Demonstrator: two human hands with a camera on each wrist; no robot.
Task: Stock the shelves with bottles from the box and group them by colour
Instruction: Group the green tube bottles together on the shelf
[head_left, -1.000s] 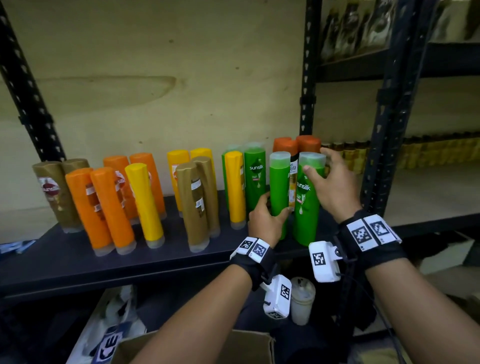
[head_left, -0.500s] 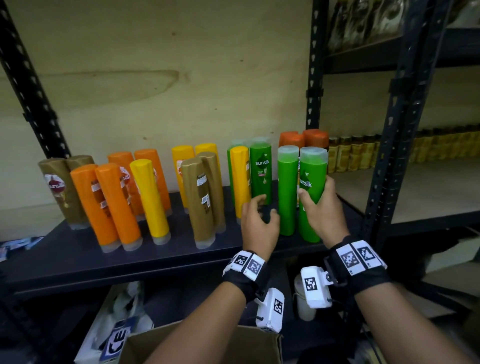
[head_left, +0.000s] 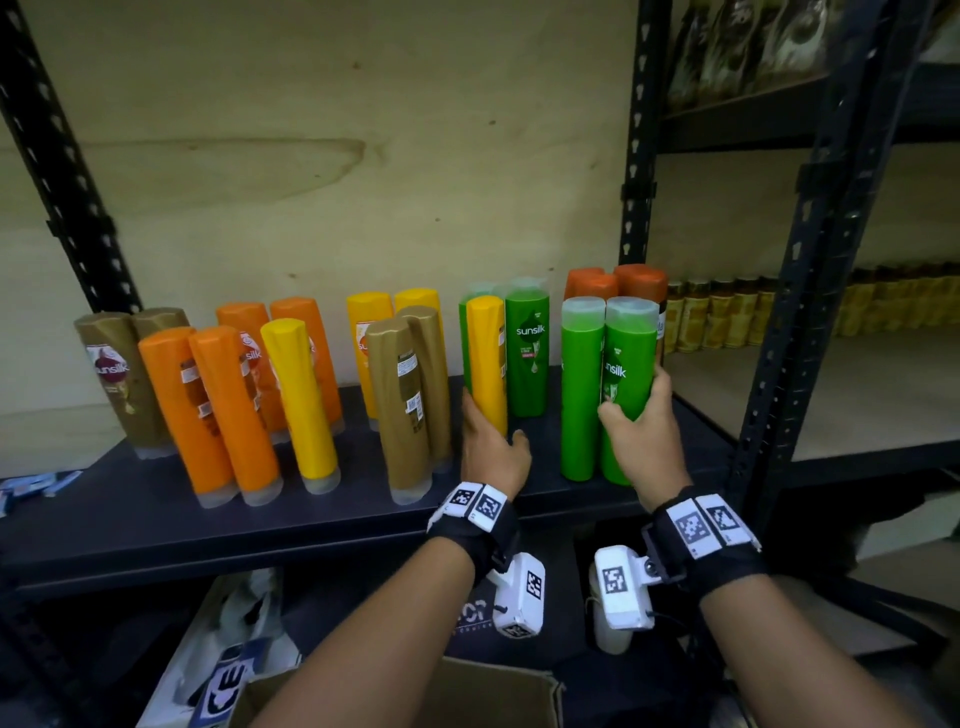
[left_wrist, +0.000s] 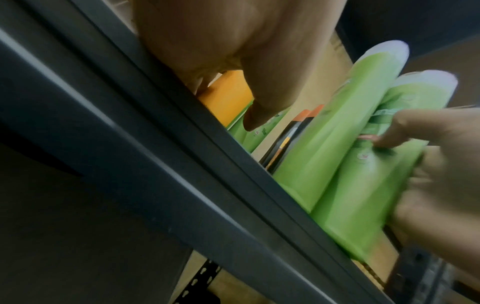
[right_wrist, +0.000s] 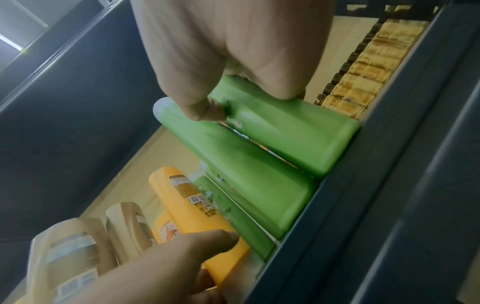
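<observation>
Two green Sunsilk bottles stand side by side at the right front of the dark shelf (head_left: 311, 525). My right hand (head_left: 631, 400) grips the right green bottle (head_left: 631, 358) low down, thumb on its front and fingers round its right side; the right wrist view shows the same hold (right_wrist: 249, 102). My left hand (head_left: 493, 422) is curled round the foot of a yellow bottle (head_left: 487, 353) that stands in front of two more green bottles (head_left: 527, 348). In the right wrist view its thumb lies on that yellow bottle (right_wrist: 192, 209). The left green bottle (head_left: 582, 384) stands free.
Brown, orange and yellow bottles (head_left: 218, 405) stand in loose groups further left on the shelf. Dark-orange bottles (head_left: 639, 280) are behind the green pair, by a black upright (head_left: 636, 208). A row of gold jars (head_left: 727, 317) fills the neighbouring shelf. A cardboard box (head_left: 467, 696) sits below.
My left hand has left the green pair and moved left to the yellow bottle. My right hand has slid down the right green bottle, which now stands on the shelf.
</observation>
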